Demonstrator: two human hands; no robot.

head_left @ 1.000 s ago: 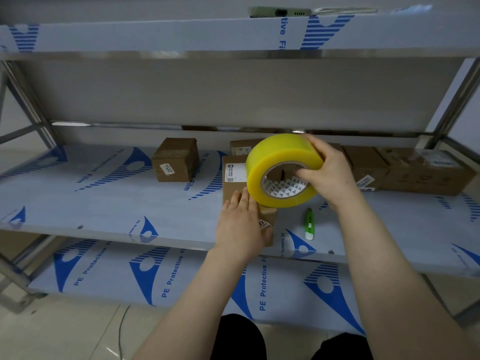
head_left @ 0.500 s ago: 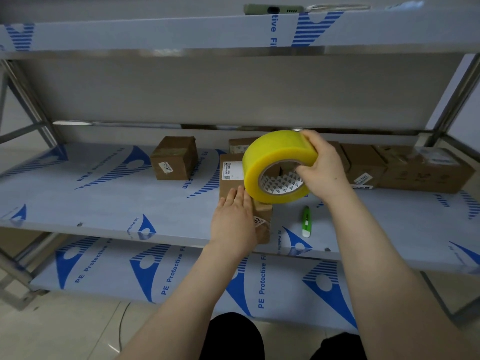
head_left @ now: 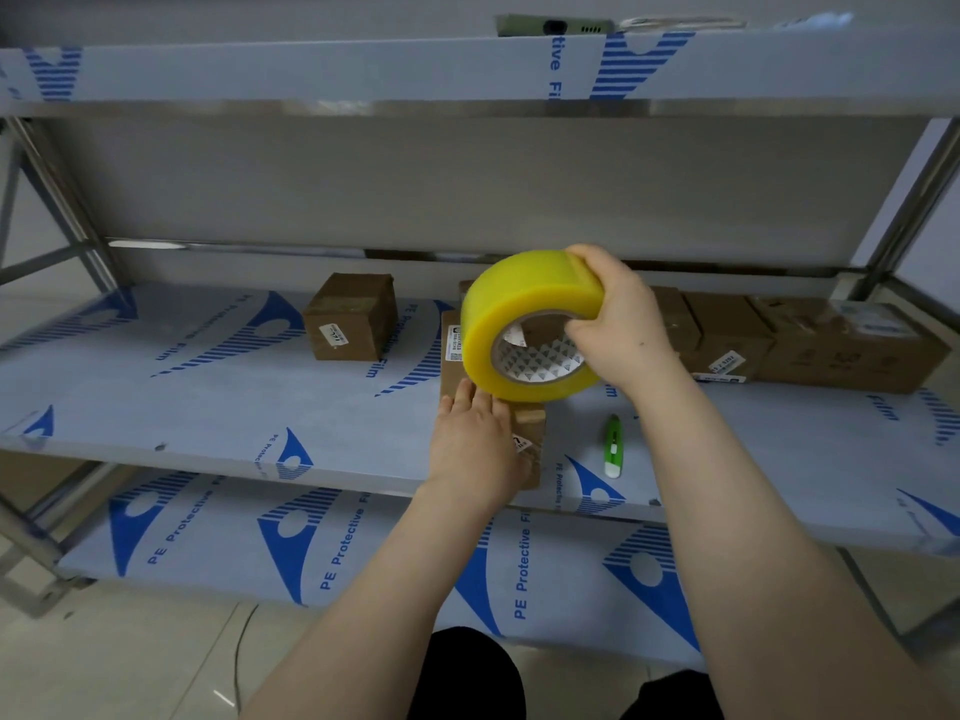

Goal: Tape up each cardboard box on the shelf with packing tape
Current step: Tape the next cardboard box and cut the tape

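- The right hand grips a yellow tape roll, fingers curled over its rim and thumb hooked into the core
- The roll is held over a small cardboard box near the front edge of the middle shelf
- The left hand lies flat on that box, fingers straight
- A green cutter lies just right of the box
- A lone box sits back left, a row of boxes back right

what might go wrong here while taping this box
The small brown cardboard box sits near the front edge of the film-covered shelf, steadied only by the flat left hand; pulling the yellow tape roll in the right hand may tip it off. The green utility knife beside it could get knocked.
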